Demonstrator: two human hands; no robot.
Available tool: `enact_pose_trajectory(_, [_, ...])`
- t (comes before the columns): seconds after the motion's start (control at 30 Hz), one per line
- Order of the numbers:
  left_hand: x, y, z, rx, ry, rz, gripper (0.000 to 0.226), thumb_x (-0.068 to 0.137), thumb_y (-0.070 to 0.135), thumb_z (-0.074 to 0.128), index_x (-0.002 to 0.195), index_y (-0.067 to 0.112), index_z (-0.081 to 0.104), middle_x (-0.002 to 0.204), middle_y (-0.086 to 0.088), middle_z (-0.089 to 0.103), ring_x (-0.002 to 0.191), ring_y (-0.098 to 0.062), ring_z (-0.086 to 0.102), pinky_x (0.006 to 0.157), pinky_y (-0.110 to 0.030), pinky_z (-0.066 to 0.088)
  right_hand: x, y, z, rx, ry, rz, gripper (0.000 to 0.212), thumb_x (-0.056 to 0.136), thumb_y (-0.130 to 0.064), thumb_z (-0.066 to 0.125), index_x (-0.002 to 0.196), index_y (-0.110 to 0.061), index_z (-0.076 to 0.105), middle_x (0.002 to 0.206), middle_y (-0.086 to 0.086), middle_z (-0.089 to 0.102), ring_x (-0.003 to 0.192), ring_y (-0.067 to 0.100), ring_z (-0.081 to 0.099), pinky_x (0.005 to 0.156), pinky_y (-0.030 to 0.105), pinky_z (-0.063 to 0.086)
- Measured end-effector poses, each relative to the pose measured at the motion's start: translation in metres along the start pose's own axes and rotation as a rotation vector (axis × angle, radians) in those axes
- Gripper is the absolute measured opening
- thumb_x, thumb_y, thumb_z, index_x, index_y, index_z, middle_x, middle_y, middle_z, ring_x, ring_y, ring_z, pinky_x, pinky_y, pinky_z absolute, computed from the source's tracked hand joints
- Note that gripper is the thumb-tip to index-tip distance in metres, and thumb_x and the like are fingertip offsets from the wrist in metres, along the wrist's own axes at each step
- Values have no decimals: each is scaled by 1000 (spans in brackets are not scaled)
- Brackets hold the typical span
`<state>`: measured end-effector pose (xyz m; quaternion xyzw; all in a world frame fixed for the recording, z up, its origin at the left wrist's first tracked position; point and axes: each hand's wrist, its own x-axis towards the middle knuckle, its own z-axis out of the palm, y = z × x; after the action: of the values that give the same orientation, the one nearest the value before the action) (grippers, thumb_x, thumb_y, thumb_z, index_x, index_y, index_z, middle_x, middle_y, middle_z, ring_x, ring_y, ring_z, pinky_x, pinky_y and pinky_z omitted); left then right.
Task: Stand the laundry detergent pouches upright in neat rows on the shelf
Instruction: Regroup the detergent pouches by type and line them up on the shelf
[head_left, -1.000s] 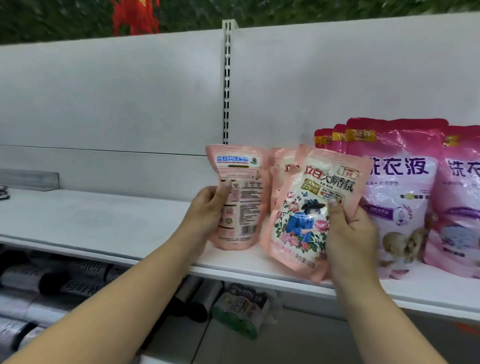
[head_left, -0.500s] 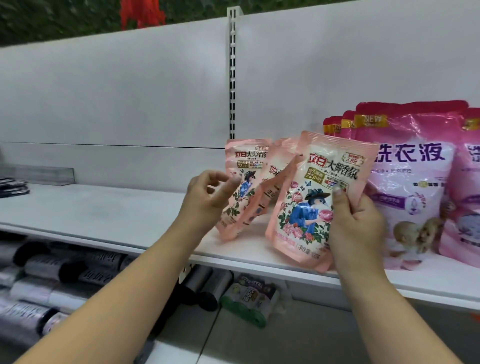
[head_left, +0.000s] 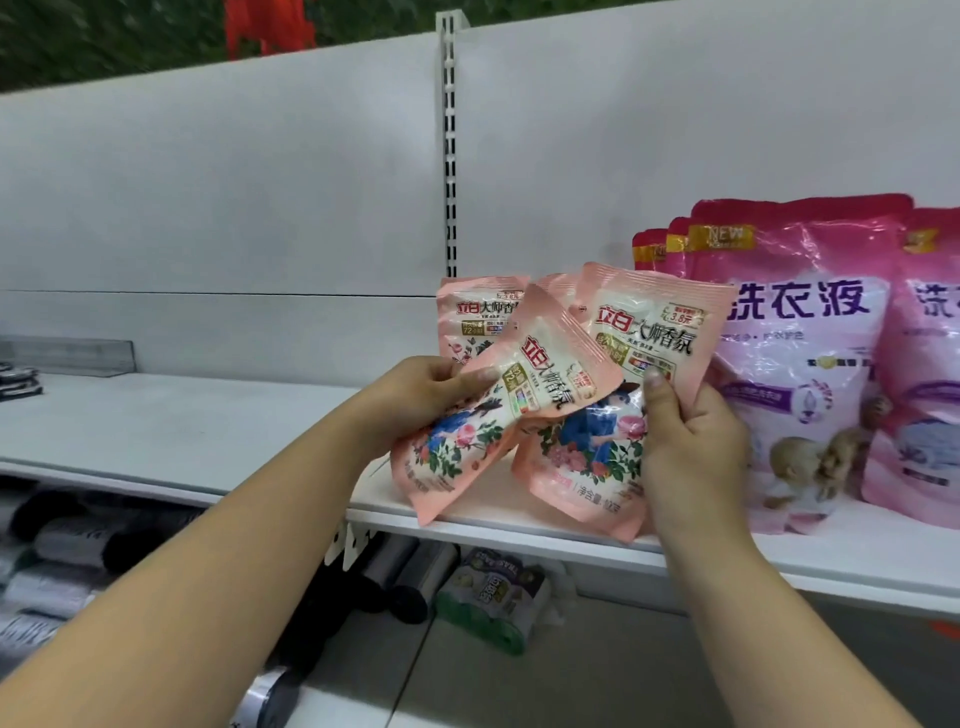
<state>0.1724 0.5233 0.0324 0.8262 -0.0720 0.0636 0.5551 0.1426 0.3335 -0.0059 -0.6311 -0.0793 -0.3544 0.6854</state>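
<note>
My left hand (head_left: 423, 392) grips a small peach-pink detergent pouch (head_left: 498, 415) with a floral print, tilted to the right above the front edge of the white shelf (head_left: 171, 431). My right hand (head_left: 685, 447) holds a second such pouch (head_left: 639, 343) upright at the shelf's front, thumb on its face. Behind them a third small pouch (head_left: 475, 322) stands upright on the shelf, and the top of another peeks out between them. The tilted pouch overlaps the one in my right hand.
Large pink detergent bags (head_left: 800, 364) stand in rows at the right of the shelf. The shelf's left part is bare up to a clear divider (head_left: 67, 356). Below, dark rolls (head_left: 62, 540) and a green-white pack (head_left: 493, 592) lie on the lower shelf.
My left hand let go of the back pouch, which now stands upright, and took a different pouch, pulling it forward and tilting it right. The right hand kept its pouch nearly still.
</note>
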Motion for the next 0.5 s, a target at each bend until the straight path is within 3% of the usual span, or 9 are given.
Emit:
enact_pose_trajectory(0.07, [0,-1,4,-51,117,68,28,85,34,60,74,11,49,59,-1,65,46,-10,62,41,-17,45,1,-1,0,4,10,11,23,94,-26,49,73,-24,57,72,-6,62,74,16,60,70,35,51])
enact_pose_trajectory(0.13, [5,-4,4,-85,364,141,30,89,36,55,71,15,44,68,-3,61,56,-17,64,42,-22,46,2,-1,0,30,22,48,21,94,-27,48,76,-24,59,77,-6,65,77,14,63,72,35,53])
enact_pose_trajectory(0.2, [10,-7,5,-107,548,172,27,92,38,48,77,16,44,81,-5,59,79,-26,63,62,-36,52,2,-1,0,32,29,70,20,94,-29,47,78,-23,59,80,-6,66,77,13,63,73,36,54])
enact_pose_trajectory(0.33, [18,-19,14,-104,409,89,23,94,38,45,80,21,38,100,-11,59,90,-24,62,82,-44,53,0,-3,-1,4,25,30,20,94,-29,47,77,-25,57,80,-8,65,77,9,62,73,36,54])
enact_pose_trajectory(0.4, [21,-22,13,-157,316,29,17,92,34,51,90,21,39,103,-9,59,89,-22,62,84,-42,52,-1,-4,-1,8,23,20,21,94,-28,47,75,-26,56,79,-9,64,77,9,62,73,35,53])
enact_pose_trajectory(0.5, [22,-26,7,-284,159,-37,29,89,20,58,113,16,43,105,-7,63,92,-23,64,77,-39,53,-1,-4,-2,-7,22,10,21,94,-28,46,74,-27,54,78,-11,63,75,5,60,70,31,51])
